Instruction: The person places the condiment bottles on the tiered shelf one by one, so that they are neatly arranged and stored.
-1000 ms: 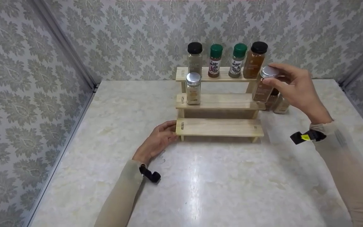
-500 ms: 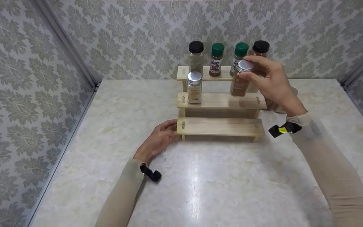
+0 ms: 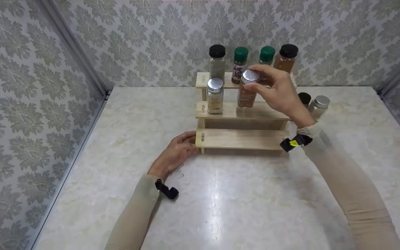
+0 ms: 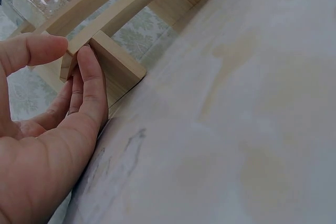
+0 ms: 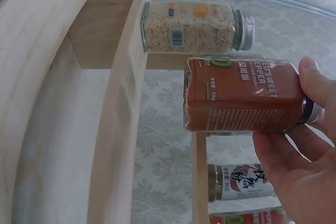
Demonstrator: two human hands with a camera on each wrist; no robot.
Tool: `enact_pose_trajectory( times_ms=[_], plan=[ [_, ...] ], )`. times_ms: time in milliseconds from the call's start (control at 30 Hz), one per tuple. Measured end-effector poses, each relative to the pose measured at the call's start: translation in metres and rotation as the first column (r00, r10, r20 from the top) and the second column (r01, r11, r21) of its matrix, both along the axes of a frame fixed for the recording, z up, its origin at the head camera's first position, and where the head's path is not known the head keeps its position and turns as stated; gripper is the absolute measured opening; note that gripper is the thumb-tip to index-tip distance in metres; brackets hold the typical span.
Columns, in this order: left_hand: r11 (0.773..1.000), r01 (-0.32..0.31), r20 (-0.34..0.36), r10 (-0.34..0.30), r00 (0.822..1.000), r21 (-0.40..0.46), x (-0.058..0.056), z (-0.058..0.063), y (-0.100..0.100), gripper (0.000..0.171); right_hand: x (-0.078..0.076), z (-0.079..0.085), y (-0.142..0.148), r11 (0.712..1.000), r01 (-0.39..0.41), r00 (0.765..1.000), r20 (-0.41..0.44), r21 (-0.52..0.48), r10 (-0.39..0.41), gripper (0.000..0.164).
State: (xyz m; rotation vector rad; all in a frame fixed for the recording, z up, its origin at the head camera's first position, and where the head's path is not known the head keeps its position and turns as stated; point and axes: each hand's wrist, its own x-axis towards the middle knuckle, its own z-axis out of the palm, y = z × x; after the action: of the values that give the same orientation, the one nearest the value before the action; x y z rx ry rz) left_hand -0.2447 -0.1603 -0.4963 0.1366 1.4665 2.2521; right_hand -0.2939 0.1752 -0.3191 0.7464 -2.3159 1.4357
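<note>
Marbled tabletop (image 3: 255,205), left hand (image 3: 175,152) pinching rack (image 3: 243,139), right hand (image 3: 279,91) holding spice jar (image 3: 246,97)

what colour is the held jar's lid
The lid is silver, showing best in the head view.

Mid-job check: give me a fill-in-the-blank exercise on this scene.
The jar in the right hand is labelled sweet ____.
The left hand holds the ____ end of the bottom shelf.
Jars standing on the middle shelf number ____.
The leftmost bottle on the top shelf has a ____ lid.

Missing words: pepper; left; one; black.
</note>
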Motion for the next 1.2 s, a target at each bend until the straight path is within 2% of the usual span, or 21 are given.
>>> enact_pose_trajectory(
  times_ms=[333,567,800,1033,1200],
  plan=[
    [1.000,-0.012,0.005,0.012,1.000,-0.016,-0.001,-0.001,0.000,0.064,-0.006,-0.018,-0.016,0.999,-0.014,0.996,0.092,-0.042,0.018,0.046],
    [1.000,-0.014,0.001,0.014,1.000,-0.002,-0.001,-0.002,-0.001,0.062,-0.011,-0.027,-0.021,0.999,-0.027,0.996,0.087,-0.046,0.031,0.049],
    [1.000,-0.012,-0.009,0.012,1.000,-0.005,0.000,-0.001,0.001,0.063,-0.013,-0.032,-0.020,0.999,0.008,0.993,0.117,-0.051,-0.002,0.049],
    [1.000,-0.023,0.014,0.023,1.000,0.003,-0.001,-0.001,0.001,0.061,-0.012,-0.034,-0.021,0.998,0.002,0.992,0.126,-0.067,0.006,0.048],
    [1.000,-0.018,0.003,0.018,1.000,-0.008,-0.001,-0.002,0.000,0.061,-0.011,-0.032,-0.019,0.999,-0.004,0.991,0.130,-0.048,0.010,0.050]
  ],
)
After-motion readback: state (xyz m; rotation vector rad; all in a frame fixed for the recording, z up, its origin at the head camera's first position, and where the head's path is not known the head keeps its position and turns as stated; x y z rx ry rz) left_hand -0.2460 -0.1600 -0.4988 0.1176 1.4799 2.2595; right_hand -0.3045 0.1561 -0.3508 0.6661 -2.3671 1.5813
